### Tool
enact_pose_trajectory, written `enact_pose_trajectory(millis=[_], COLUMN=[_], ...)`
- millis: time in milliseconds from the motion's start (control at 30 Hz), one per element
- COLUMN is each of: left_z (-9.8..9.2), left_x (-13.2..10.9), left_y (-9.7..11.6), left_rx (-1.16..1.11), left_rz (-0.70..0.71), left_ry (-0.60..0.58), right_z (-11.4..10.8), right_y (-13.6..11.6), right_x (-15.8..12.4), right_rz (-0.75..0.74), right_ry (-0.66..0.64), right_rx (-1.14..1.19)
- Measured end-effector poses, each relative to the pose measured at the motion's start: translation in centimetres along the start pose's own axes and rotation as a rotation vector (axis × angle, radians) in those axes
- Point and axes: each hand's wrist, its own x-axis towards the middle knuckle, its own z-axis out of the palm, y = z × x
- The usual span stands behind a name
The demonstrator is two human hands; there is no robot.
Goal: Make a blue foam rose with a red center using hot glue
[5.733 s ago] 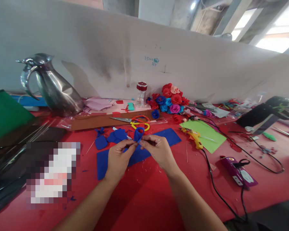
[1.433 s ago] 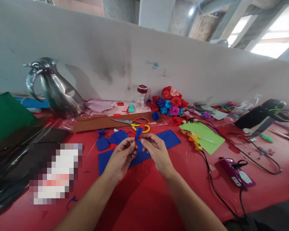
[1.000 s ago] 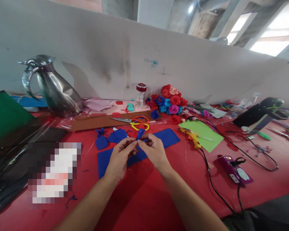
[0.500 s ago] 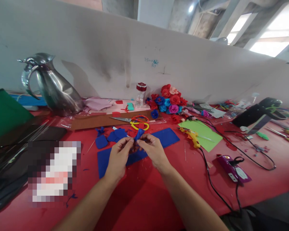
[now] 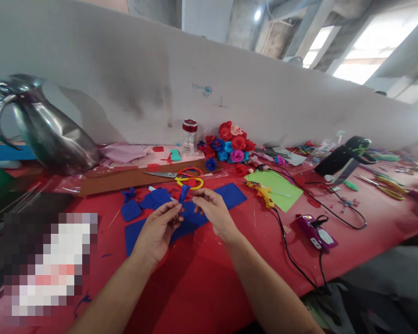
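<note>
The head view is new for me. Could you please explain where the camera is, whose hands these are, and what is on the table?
There is no machine here. The camera sits on a person's head and looks forward and down, so the left hand and the right hand are that person's own, bare. The left hand pinches a rolled blue piece; the right hand is close beside it, but I cannot tell whether it touches. On the red table are a long blue sheet, scissors and a yellow tool, perhaps a glue gun. Farther back are a metal jug and colourful flowers.
</note>
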Motion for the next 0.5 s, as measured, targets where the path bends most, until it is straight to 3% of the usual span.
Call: enact_pose_trajectory(millis=[167,300,333,433,500], left_z=[0.4,0.4,0.3,0.1,0.1], left_x=[-0.1,0.0,0.1,0.3,0.4], left_y=[0.5,0.7,0.7,0.6,0.6], left_rx=[-0.039,-0.085,-0.101,-0.137,-0.155], left_rz=[-0.072,-0.089,-0.097,-0.127,-0.14], left_ry=[0.077,0.105,0.109,0.116,0.127], right_z=[-2.1,-3.3,-3.5,-3.3,-2.9], right_y=[0.5,0.7,0.7,1.0,1.3], right_x=[1.4,2.0,2.0,1.9,1.6], right_rz=[-0.113,-0.376,-0.375,-0.163,-0.142], right_ry=[0.235,0.491,0.458,0.119,0.031], right_rx=[-0.243,-0.609,-0.678,-0.78,-0.879])
